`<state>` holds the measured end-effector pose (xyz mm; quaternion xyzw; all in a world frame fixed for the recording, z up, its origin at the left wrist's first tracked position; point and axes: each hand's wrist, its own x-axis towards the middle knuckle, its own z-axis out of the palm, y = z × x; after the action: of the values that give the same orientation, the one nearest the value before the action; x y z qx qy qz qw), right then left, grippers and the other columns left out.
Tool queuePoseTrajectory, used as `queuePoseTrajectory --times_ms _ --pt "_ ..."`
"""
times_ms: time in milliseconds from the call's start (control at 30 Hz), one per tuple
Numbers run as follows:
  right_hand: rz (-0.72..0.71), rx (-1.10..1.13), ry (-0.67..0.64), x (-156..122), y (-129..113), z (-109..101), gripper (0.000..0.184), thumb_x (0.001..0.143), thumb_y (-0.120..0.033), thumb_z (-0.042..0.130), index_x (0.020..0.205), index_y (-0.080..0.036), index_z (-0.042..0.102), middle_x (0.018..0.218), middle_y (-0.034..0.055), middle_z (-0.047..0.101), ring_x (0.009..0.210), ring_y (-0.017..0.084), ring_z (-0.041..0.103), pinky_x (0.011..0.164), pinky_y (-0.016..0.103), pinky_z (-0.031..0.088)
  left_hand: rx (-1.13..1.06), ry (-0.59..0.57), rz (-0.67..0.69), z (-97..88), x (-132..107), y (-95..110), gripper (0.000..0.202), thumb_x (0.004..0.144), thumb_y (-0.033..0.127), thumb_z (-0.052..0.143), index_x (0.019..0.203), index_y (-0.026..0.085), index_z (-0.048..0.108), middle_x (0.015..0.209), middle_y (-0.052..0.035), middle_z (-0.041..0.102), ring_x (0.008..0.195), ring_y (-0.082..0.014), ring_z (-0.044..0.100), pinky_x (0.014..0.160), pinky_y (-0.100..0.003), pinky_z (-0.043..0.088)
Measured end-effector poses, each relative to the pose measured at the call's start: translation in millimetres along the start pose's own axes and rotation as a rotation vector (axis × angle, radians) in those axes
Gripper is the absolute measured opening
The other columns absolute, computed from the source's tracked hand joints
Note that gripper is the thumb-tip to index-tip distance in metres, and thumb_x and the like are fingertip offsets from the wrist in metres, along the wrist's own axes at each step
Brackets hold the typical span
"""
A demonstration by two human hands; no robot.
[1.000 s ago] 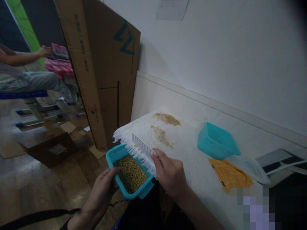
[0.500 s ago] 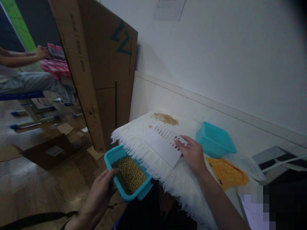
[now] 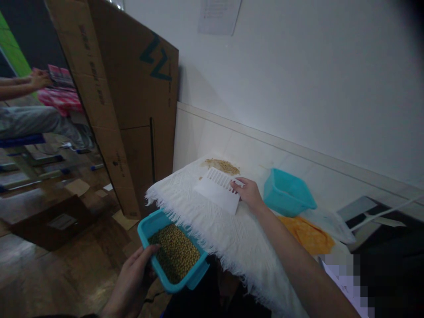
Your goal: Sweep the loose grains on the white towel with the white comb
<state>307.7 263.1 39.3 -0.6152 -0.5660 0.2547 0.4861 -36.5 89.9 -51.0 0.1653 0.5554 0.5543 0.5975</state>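
My left hand grips the near-left rim of a turquoise plastic box, its thumb over the edge. Many round, pale yellow soybeans lie in the box, which is held just under the fringed edge of a white tablecloth. Between the fingers and thumb of my right hand is the right end of a flat white slotted scraper. It is low over the cloth, its slotted side facing a scattered pile of soybeans near the wall. I cannot tell whether it touches the cloth.
A second turquoise box stands right of my right hand, beside an orange cloth and clear plastic. A tall cardboard carton rises at the left. Beyond it, another person sits at a pink-covered table. The wall bounds the far side.
My right hand has moved the scraper a little away from me, toward the soybean pile. The left hand still holds the box below the table edge. The whole view has shifted slightly.
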Motion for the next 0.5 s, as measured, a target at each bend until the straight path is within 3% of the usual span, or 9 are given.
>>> queuePoseTrajectory --times_ms 200,333,500 --pt "-0.056 -0.068 0.053 33.5 -10.1 3.7 0.049 0.080 -0.066 0.089 0.100 -0.021 0.086 0.069 0.0023 0.080 0.063 0.024 0.075 0.061 0.036 0.064 -0.001 0.005 -0.025 -2.7 0.0 -6.1 0.037 0.059 0.049 0.106 0.077 0.024 0.084 0.066 0.0019 0.068 0.058 -0.0148 0.055 0.055 -0.025 0.052" --pt "-0.096 -0.112 0.046 57.4 -24.6 -8.2 0.044 0.085 -0.057 0.084 0.107 -0.019 0.084 0.070 0.0013 0.079 0.062 0.024 0.075 0.061 0.036 0.063 0.010 -0.001 -0.017 -2.4 -2.3 -6.1 0.037 0.059 0.048 0.107 0.075 0.023 0.085 0.062 0.0032 0.064 0.056 -0.0134 0.051 0.051 -0.023 0.048" --pt "-0.188 -0.227 0.044 79.5 -40.2 -7.0 0.017 0.077 -0.025 0.085 0.094 -0.021 0.083 0.077 0.0017 0.083 0.077 0.025 0.077 0.080 0.037 0.063 -0.007 0.016 -0.016 0.0 -3.9 -2.3 0.040 0.055 0.046 0.109 0.070 0.021 0.081 0.058 0.0056 0.057 0.053 -0.0111 0.046 0.048 -0.022 0.043"
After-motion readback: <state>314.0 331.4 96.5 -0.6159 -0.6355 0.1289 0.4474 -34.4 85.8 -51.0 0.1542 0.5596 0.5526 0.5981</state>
